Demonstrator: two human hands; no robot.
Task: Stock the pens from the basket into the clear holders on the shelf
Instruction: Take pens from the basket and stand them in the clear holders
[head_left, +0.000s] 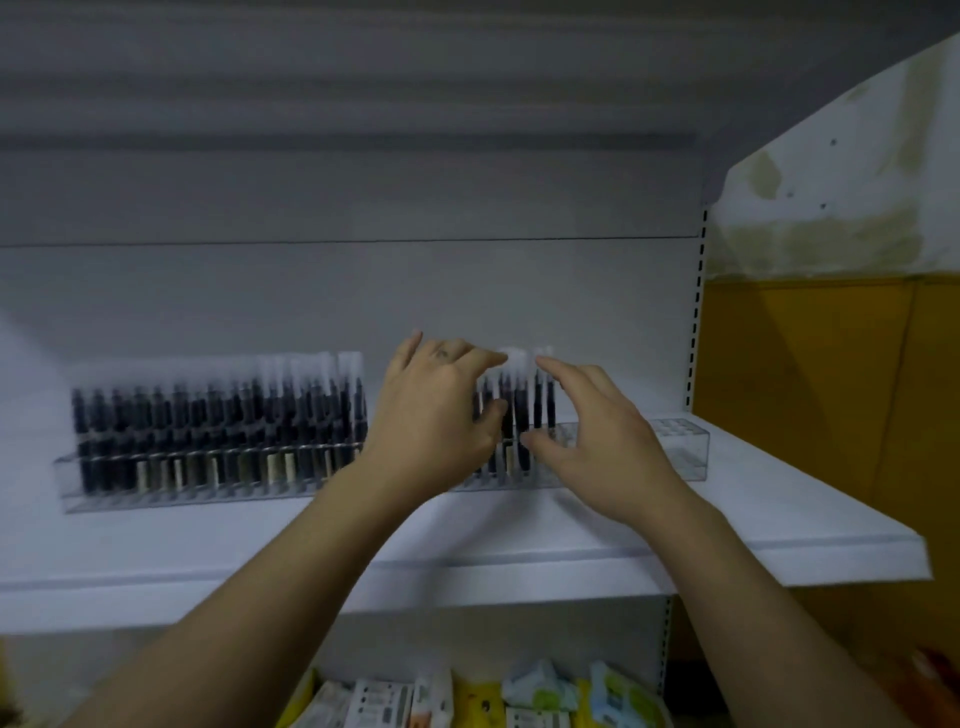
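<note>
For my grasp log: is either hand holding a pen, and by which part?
The right hand, fingers straight, seems empty. The left hand has forefinger and thumb on the pens, at cap and barrel; blur hides any grip.

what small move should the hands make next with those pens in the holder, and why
Probably draw the left hand and right hand off the pens between them: these look seated upright, and the clear holder has empty slots at its right end.
</note>
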